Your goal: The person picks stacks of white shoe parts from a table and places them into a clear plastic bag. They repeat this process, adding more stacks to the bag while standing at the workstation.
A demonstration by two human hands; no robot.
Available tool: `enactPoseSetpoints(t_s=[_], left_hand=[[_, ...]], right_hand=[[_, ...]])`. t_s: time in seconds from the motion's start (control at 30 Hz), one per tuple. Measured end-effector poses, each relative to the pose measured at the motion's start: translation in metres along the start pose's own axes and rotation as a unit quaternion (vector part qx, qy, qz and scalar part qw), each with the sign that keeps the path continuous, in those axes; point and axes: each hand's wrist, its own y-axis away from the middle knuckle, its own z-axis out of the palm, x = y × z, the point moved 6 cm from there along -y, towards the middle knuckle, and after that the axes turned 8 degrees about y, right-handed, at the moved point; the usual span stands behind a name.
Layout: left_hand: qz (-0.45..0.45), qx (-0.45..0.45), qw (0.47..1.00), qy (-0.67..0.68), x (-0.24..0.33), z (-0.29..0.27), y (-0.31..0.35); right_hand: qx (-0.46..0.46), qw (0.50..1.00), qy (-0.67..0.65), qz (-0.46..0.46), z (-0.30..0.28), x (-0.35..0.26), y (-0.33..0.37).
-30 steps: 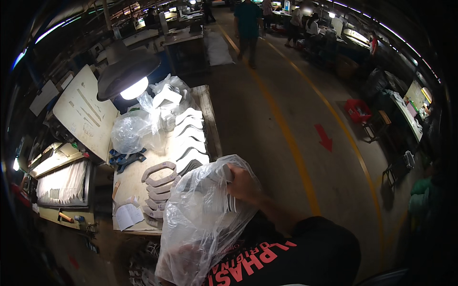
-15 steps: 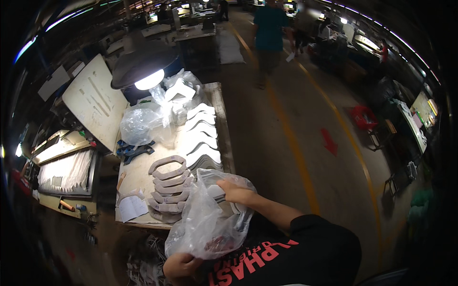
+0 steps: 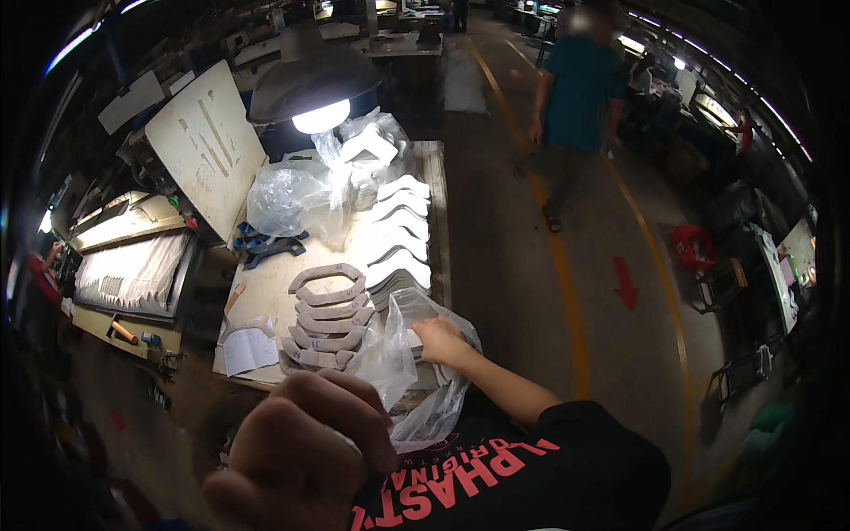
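A clear plastic bag (image 3: pixel 390 350) lies at the table's near right corner, with curved light-grey pieces (image 3: pixel 428 373) inside it. My right hand (image 3: pixel 438 342) reaches over the bag's opening, its fingers closed on the upper pieces. Raised close to the camera, my left hand (image 3: pixel 301 442) has its fingers curled; its palm side is hidden, so I cannot tell whether anything is in it. Left of the bag lie several grey-brown curved pieces (image 3: pixel 328 296) with small marks. Beyond the bag runs a row of stacked white wavy pieces (image 3: pixel 400 243).
A lit lamp (image 3: pixel 320 115) hangs over the table. Another plastic bag (image 3: pixel 288 195), blue pieces (image 3: pixel 266 243) and a paper (image 3: pixel 250 351) lie on it. An upright board (image 3: pixel 204 150) stands at left. A person in a teal shirt (image 3: pixel 580 93) walks in the aisle.
My left hand has let go of the bag's near edge and risen toward the camera. The right hand stays at the pieces. The person in the aisle has come nearer.
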Motion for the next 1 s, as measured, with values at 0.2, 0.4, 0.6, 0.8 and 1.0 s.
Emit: enactPoseSetpoints(t_s=[0.2, 0.4, 0.6, 0.8, 1.0], left_hand=[[-0.089, -0.159, 0.945, 0.273, -0.013, 0.02, 0.003], [-0.534, -0.271, 0.799, -0.055, -0.237, -0.015, 0.175], [-0.586, -0.355, 0.669, -0.287, -0.294, -0.116, 0.354], [-0.416, -0.398, 0.744, -0.339, -0.298, -0.103, 0.346], [-0.496, -0.501, 0.551, -0.447, -0.291, -0.108, 0.356]], right_hand=[[0.033, 0.999, -0.01, 0.011, 0.005, 0.002, 0.009], [0.043, 0.999, 0.016, -0.021, 0.011, 0.005, 0.004], [-0.029, 0.999, 0.009, 0.031, 0.028, 0.01, 0.001], [-0.041, 0.999, -0.003, -0.005, 0.023, 0.01, 0.0], [-0.024, 0.999, 0.043, -0.016, -0.023, 0.005, 0.0]])
